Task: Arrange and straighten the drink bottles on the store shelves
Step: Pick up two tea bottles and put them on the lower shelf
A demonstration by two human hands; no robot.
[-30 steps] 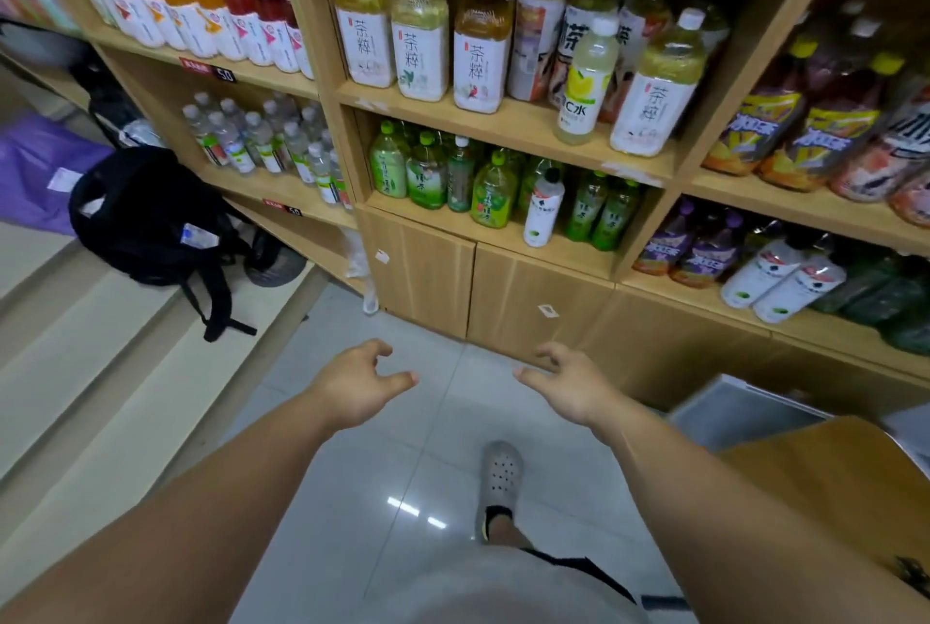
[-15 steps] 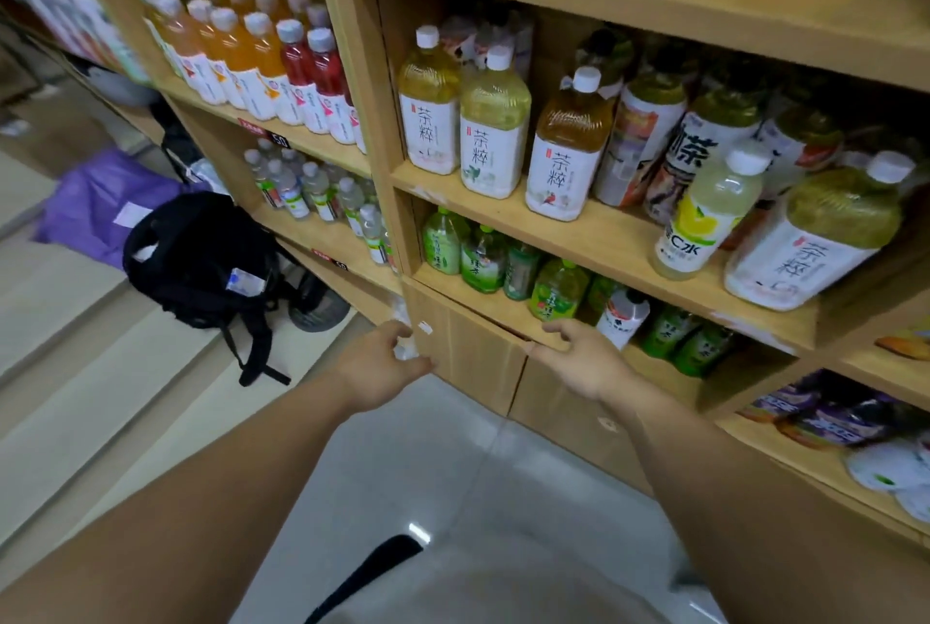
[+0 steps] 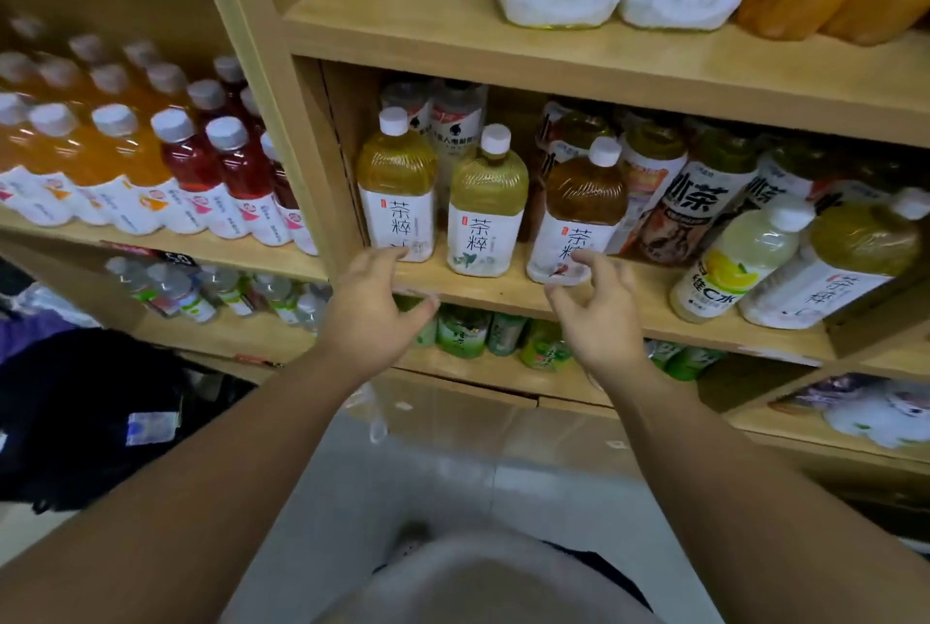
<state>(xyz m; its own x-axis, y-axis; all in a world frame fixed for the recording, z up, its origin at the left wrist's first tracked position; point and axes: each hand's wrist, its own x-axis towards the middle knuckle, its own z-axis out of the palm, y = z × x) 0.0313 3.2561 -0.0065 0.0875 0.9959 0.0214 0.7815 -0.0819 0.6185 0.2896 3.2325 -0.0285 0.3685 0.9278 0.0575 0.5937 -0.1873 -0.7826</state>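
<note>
1. Wooden shelf (image 3: pixel 508 288) carries three white-labelled tea bottles in a row at its front left.
2. Left hand (image 3: pixel 370 309) is spread open, empty, fingertips at the base of the left bottle (image 3: pixel 397 185); contact cannot be told.
3. Right hand (image 3: pixel 599 316) is open with fingers curled, empty, fingertips before the label of the right bottle (image 3: pixel 581 213).
4. The middle bottle (image 3: pixel 485 205) stands untouched between them.

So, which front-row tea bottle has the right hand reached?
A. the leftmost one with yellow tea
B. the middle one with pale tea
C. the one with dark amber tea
C: the right hand has its fingertips at the label of the amber tea bottle, open, not gripping it.
</note>
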